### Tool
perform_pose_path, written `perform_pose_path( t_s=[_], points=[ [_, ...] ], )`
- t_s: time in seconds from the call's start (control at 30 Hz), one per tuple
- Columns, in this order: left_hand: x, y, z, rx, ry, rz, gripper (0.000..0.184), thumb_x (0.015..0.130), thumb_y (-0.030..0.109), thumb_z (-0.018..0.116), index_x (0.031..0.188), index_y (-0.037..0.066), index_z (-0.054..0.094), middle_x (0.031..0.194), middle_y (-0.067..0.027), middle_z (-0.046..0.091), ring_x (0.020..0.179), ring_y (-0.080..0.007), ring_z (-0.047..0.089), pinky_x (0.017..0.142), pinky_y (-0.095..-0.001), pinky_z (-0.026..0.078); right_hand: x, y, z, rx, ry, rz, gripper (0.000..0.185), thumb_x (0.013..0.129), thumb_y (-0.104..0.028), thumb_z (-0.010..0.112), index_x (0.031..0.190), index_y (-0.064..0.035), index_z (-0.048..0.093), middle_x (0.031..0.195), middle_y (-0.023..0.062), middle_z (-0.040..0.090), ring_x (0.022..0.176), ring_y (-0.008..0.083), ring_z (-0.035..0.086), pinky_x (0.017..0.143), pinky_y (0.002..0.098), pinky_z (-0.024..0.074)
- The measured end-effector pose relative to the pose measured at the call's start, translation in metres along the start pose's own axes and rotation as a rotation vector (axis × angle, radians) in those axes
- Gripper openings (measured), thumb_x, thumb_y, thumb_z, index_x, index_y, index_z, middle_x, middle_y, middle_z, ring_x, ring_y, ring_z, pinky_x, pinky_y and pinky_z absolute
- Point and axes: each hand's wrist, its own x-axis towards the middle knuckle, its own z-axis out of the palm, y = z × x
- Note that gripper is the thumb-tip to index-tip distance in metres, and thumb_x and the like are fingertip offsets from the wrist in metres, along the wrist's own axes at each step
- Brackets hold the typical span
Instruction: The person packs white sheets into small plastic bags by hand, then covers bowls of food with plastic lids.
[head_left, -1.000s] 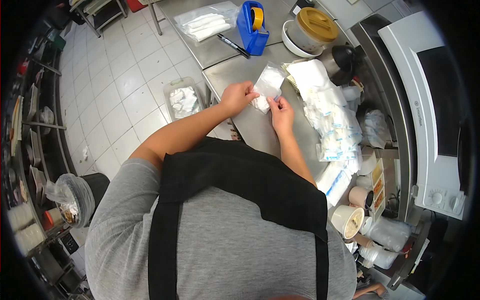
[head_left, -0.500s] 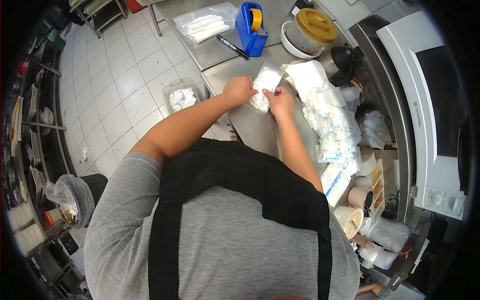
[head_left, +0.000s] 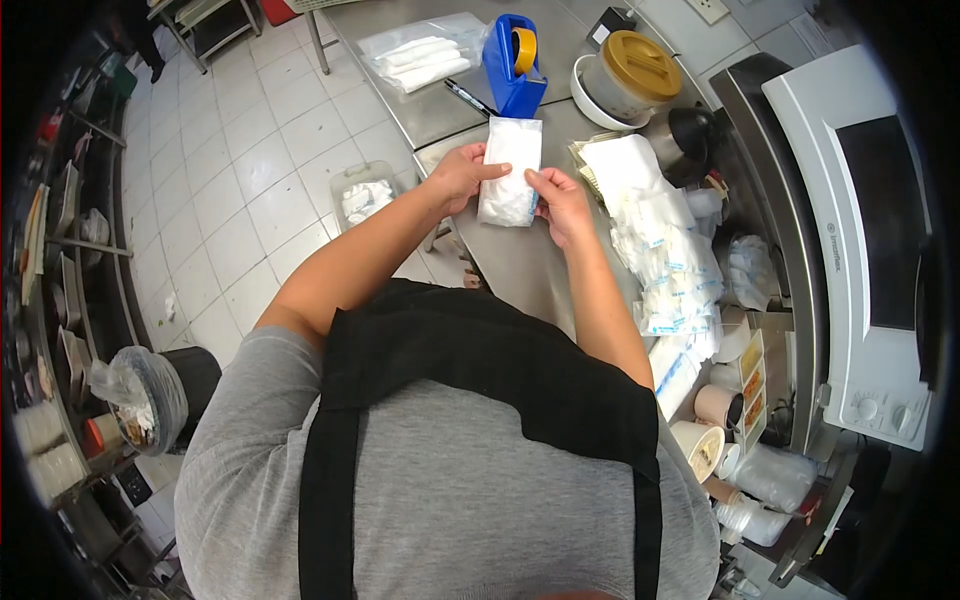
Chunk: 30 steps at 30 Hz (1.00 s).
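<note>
A small clear bag with white contents [head_left: 512,190] is held upright between both hands over the steel counter [head_left: 520,265]. My left hand [head_left: 463,177] grips its left edge, thumb across the front. My right hand [head_left: 563,203] pinches the right edge, with its thumb on the bag's face. Just beyond the bag stand a blue tape dispenser [head_left: 512,80] and a black marker [head_left: 468,98]. To the right lies a long pile of white packets with blue print [head_left: 665,240].
A bag of white rolls [head_left: 420,55] lies at the counter's far left. A tub with a yellow lid [head_left: 640,68] sits in a white bowl. Below the left edge is a plastic bin [head_left: 362,195]. A microwave [head_left: 860,250] stands at right.
The bag has turned more upright and its face now shows flat and smooth. My left hand has shifted slightly left, its thumb now over the bag. The view has tilted a little.
</note>
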Motion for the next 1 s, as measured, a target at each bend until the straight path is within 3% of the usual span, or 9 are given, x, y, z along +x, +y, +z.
perform_pose_path(
  t_s=[0.07,0.37,0.47,0.5,0.6,0.63,0.73,0.83,1.0],
  points=[
    [-0.001,-0.002,-0.008,0.014,0.033,0.022,0.047,0.080,0.004,0.069,0.121,-0.005,0.047,0.112,-0.0131,0.061,0.101,-0.0198,0.060,0.090,-0.0331,0.048,-0.001,-0.014,0.007,0.106,0.023,0.063,0.018,0.086,-0.030,0.066,0.084,-0.0124,0.059,0.078,-0.0014,0.063,0.065,0.0081,0.057,0.060,0.0209,0.0439],
    [-0.048,0.033,-0.040,0.031,0.234,0.106,0.037,0.086,0.012,0.064,0.118,-0.001,0.051,0.105,-0.0079,0.064,0.093,-0.0157,0.061,0.083,-0.0333,0.049,0.108,-0.085,0.024,-0.374,0.388,-0.118,0.035,0.086,-0.042,0.060,0.095,-0.0087,0.064,0.075,0.0033,0.060,0.062,0.0141,0.054,0.053,0.0281,0.0440],
    [-0.057,0.041,-0.053,0.025,0.322,0.141,0.033,0.086,0.012,0.065,0.114,-0.001,0.053,0.101,-0.0079,0.064,0.089,-0.0153,0.062,0.077,-0.0303,0.050,0.152,-0.099,0.026,-0.576,0.312,0.021,0.038,0.085,-0.046,0.060,0.086,-0.0086,0.066,0.072,0.0030,0.058,0.055,0.0151,0.051,0.047,0.0295,0.0414],
    [-0.062,0.044,-0.055,0.037,0.349,0.146,0.032,0.086,0.013,0.065,0.113,-0.001,0.054,0.100,-0.0075,0.064,0.088,-0.0148,0.061,0.076,-0.0298,0.050,0.159,-0.103,0.031,-0.604,0.270,0.153,0.032,0.084,-0.048,0.060,0.080,-0.0166,0.064,0.077,-0.0008,0.057,0.055,0.0120,0.049,0.047,0.0260,0.0360],
    [-0.068,0.046,-0.063,0.028,0.385,0.162,0.031,0.086,0.015,0.066,0.111,-0.001,0.055,0.098,-0.0071,0.064,0.086,-0.0135,0.061,0.074,-0.0288,0.049,0.179,-0.103,0.022,-0.536,0.245,0.296,0.031,0.084,-0.048,0.061,0.080,-0.0169,0.064,0.074,-0.0009,0.057,0.053,0.0122,0.049,0.045,0.0254,0.0352],
    [-0.068,0.046,-0.064,0.017,0.388,0.166,0.031,0.086,0.015,0.066,0.110,-0.001,0.055,0.098,-0.0071,0.064,0.085,-0.0131,0.061,0.073,-0.0286,0.049,0.172,-0.108,0.017,-0.453,0.194,0.304,0.029,0.085,-0.045,0.061,0.083,-0.0157,0.063,0.079,-0.0004,0.058,0.056,0.0139,0.052,0.047,0.0275,0.0423],
    [-0.068,0.045,-0.062,0.002,0.355,0.160,0.032,0.086,0.016,0.066,0.111,-0.001,0.055,0.097,-0.0069,0.064,0.083,-0.0129,0.061,0.072,-0.0280,0.048,0.152,-0.099,0.016,-0.308,0.185,0.096,0.025,0.088,-0.038,0.061,0.092,-0.0130,0.062,0.089,0.0010,0.059,0.062,0.0167,0.055,0.055,0.0327,0.0509],
    [-0.063,0.041,-0.059,0.061,0.311,0.107,0.037,0.088,0.020,0.064,0.117,0.000,0.053,0.103,-0.0067,0.062,0.093,-0.0153,0.060,0.083,-0.0333,0.048,0.136,-0.084,0.015,-0.087,0.166,0.009,0.022,0.089,-0.031,0.060,0.100,-0.0116,0.059,0.098,0.0026,0.059,0.068,0.0197,0.058,0.064,0.0378,0.0544],
    [-0.061,0.040,-0.054,0.063,0.290,0.123,0.037,0.088,0.020,0.064,0.117,0.000,0.053,0.102,-0.0068,0.062,0.091,-0.0151,0.060,0.081,-0.0326,0.048,0.118,-0.084,0.020,0.048,0.171,0.003,0.024,0.089,-0.024,0.061,0.104,-0.0056,0.056,0.101,0.0068,0.059,0.081,0.0239,0.060,0.073,0.0402,0.0521]
  ],
)
